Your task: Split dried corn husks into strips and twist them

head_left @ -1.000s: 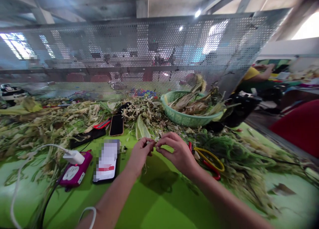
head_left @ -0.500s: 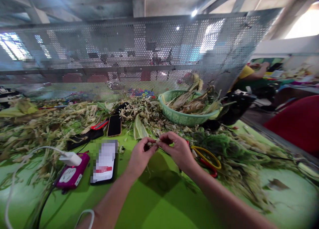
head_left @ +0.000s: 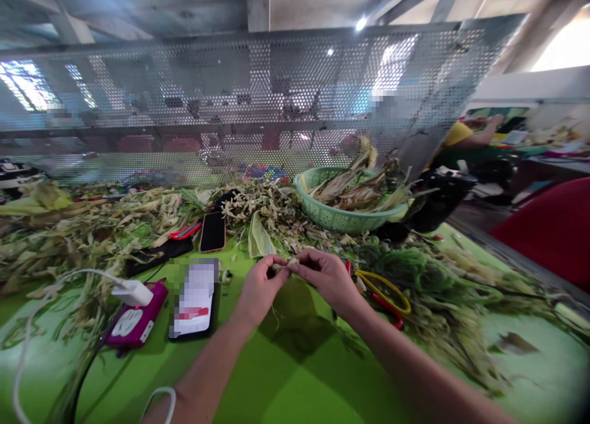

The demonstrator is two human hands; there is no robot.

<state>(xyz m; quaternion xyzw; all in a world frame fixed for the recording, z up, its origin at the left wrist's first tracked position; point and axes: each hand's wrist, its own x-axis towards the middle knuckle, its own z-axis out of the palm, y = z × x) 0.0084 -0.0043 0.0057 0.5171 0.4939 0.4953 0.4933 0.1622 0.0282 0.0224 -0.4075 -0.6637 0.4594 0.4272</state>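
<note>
My left hand [head_left: 259, 290] and my right hand [head_left: 330, 281] meet over the green table [head_left: 286, 387], fingertips almost touching. Both are closed in a pinch on a small pale piece of dried corn husk [head_left: 292, 262], mostly covered by the fingers. A thin strand dangles below the left fingers. Just beyond the hands stands a broader pale green husk leaf [head_left: 259, 238]. Beside my right wrist lie scissors with yellow and red handles [head_left: 387, 290], partly hidden by the arm.
A lit phone [head_left: 196, 301], a dark phone [head_left: 212, 232] and a magenta power bank [head_left: 138, 316] with cables lie left. Husk scraps [head_left: 92, 239] cover the back. A green basket [head_left: 350, 218] holds dried husks; green fibres [head_left: 415, 270] spread right. A perforated metal screen [head_left: 207, 104] stands behind.
Both hands keep their pinch on the husk piece, with only a slight shift of the right fingers. The whole view has moved very slightly.
</note>
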